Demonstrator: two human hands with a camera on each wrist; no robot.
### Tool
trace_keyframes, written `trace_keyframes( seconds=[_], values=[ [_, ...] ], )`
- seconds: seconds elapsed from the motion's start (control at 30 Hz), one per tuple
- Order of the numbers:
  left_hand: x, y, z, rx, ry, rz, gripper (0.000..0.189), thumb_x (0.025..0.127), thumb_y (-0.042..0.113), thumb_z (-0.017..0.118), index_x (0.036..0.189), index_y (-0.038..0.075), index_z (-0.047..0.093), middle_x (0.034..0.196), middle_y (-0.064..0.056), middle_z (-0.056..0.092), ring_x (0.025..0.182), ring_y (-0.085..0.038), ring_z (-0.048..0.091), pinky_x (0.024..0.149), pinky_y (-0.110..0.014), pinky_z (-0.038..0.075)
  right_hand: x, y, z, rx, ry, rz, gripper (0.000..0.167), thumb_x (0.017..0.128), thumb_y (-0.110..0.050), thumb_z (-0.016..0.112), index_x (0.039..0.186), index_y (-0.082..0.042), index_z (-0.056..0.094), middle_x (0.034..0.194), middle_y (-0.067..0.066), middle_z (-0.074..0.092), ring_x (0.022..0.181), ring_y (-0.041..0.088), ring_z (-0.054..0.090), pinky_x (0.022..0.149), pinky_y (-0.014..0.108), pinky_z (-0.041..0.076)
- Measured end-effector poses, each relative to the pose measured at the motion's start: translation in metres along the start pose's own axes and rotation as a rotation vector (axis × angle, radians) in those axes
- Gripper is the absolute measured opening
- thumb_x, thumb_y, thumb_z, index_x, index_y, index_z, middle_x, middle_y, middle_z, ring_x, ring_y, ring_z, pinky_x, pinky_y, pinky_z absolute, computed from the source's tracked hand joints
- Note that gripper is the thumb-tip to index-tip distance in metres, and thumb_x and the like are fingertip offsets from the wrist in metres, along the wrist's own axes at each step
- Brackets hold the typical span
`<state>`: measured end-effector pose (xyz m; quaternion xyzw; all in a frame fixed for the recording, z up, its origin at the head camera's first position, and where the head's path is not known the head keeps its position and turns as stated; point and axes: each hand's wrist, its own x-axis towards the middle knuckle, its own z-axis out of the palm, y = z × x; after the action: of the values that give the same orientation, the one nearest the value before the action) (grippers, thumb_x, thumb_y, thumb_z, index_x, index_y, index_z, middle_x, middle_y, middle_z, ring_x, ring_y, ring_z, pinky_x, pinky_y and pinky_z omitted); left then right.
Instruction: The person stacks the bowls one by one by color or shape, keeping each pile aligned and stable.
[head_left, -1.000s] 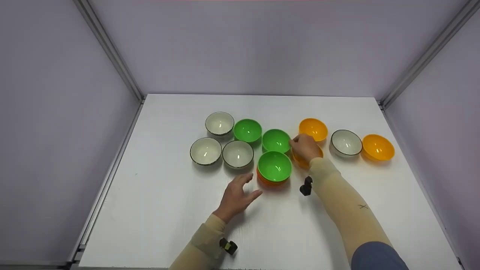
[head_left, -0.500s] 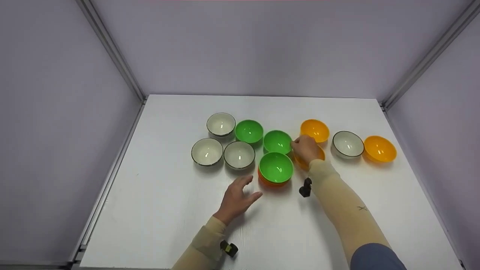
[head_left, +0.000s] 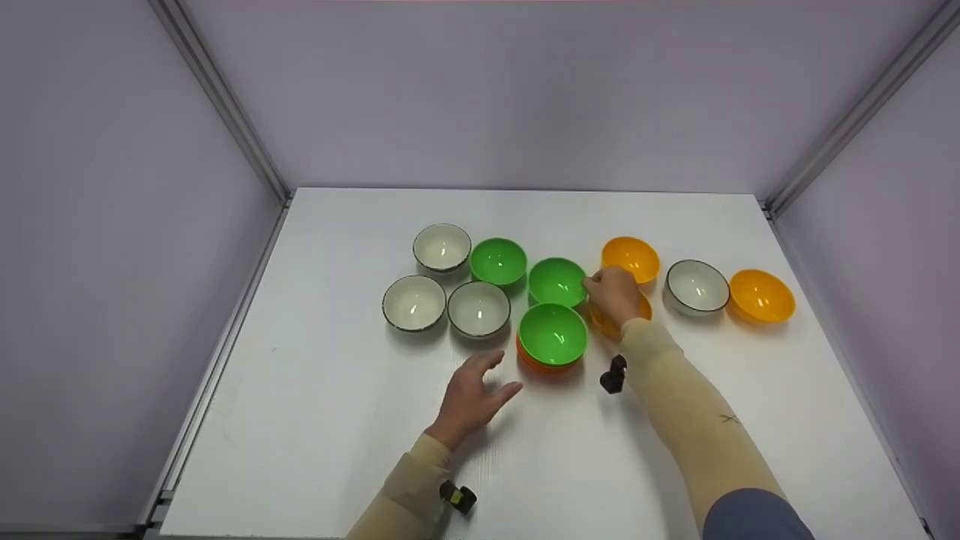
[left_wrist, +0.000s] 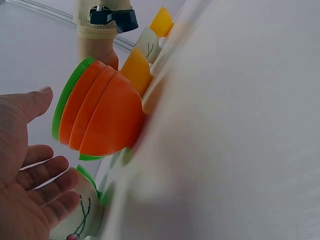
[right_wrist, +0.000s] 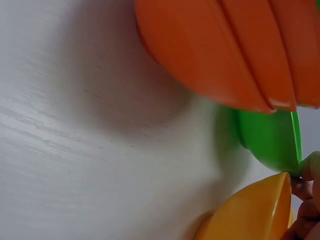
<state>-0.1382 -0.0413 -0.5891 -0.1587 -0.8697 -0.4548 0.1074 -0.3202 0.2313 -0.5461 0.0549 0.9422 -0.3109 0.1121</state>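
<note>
In the head view my right hand [head_left: 615, 294] reaches over a yellow-orange bowl [head_left: 646, 313] and pinches the right rim of a green bowl [head_left: 556, 282]. The right wrist view shows the fingertips at that green bowl's rim [right_wrist: 272, 142], just above the yellow-orange bowl [right_wrist: 250, 212]. My left hand [head_left: 469, 397] is open, thumb and fingers apart, to the left of a stack. A green bowl [head_left: 553, 334] tops this stack, nested in several orange bowls [left_wrist: 112, 117]. The left hand stands apart from the stack in the left wrist view.
White bowls with dark rims [head_left: 478, 309] [head_left: 413, 303] [head_left: 442, 247] stand at the left, beside another green bowl [head_left: 499, 262]. To the right are a yellow-orange bowl [head_left: 630, 259], a white bowl [head_left: 697, 286] and another yellow-orange bowl [head_left: 761, 296]. Walls enclose the white table [head_left: 300, 420].
Both hands and all the bowls hold nearly the same places. Only a slight shift of the whole head view shows.
</note>
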Motion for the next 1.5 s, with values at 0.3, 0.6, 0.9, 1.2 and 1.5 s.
trace_keyframes(
  seconds=[0.3,0.6,0.9,1.2,1.5],
  values=[
    [0.002,0.000,-0.001,0.000,0.006,-0.032,0.057,0.084,0.041,0.073,0.126,0.007,0.059,0.115,-0.006,0.064,0.106,-0.019,0.060,0.088,-0.039,0.050,0.003,0.000,-0.010,-0.008,0.123,-0.051,0.028,0.090,-0.026,0.056,0.074,-0.005,0.067,0.077,0.009,0.062,0.079,0.024,0.051,0.075,0.037,0.043],
    [0.003,0.005,-0.005,-0.005,0.023,-0.029,0.060,0.084,0.040,0.074,0.129,0.004,0.056,0.115,-0.006,0.064,0.106,-0.019,0.060,0.089,-0.039,0.050,-0.011,-0.005,-0.025,-0.016,0.178,-0.061,0.027,0.087,-0.027,0.055,0.069,-0.009,0.064,0.069,0.003,0.059,0.070,0.021,0.051,0.063,0.031,0.041],
    [0.010,0.011,-0.017,0.018,0.060,0.019,0.066,0.082,0.041,0.075,0.130,0.001,0.054,0.118,-0.007,0.063,0.109,-0.020,0.059,0.093,-0.040,0.048,-0.031,-0.021,-0.043,0.009,0.206,-0.156,0.025,0.085,-0.025,0.054,0.068,-0.009,0.063,0.062,0.001,0.054,0.063,0.018,0.046,0.053,0.029,0.037],
    [0.030,0.028,-0.035,0.087,0.076,0.113,0.075,0.081,0.047,0.074,0.135,0.002,0.049,0.129,-0.008,0.058,0.118,-0.021,0.054,0.100,-0.038,0.044,-0.058,-0.037,-0.050,0.064,0.300,-0.321,0.023,0.081,-0.019,0.057,0.060,-0.010,0.060,0.053,-0.002,0.048,0.053,0.016,0.040,0.045,0.027,0.029],
    [0.048,0.047,-0.048,0.076,0.087,0.216,0.082,0.076,0.041,0.080,0.136,-0.003,0.046,0.122,-0.011,0.061,0.114,-0.021,0.056,0.098,-0.034,0.045,-0.085,-0.049,-0.046,0.100,0.324,-0.418,0.019,0.082,-0.018,0.062,0.065,-0.011,0.067,0.061,-0.001,0.056,0.056,0.016,0.042,0.049,0.027,0.031]
  ],
)
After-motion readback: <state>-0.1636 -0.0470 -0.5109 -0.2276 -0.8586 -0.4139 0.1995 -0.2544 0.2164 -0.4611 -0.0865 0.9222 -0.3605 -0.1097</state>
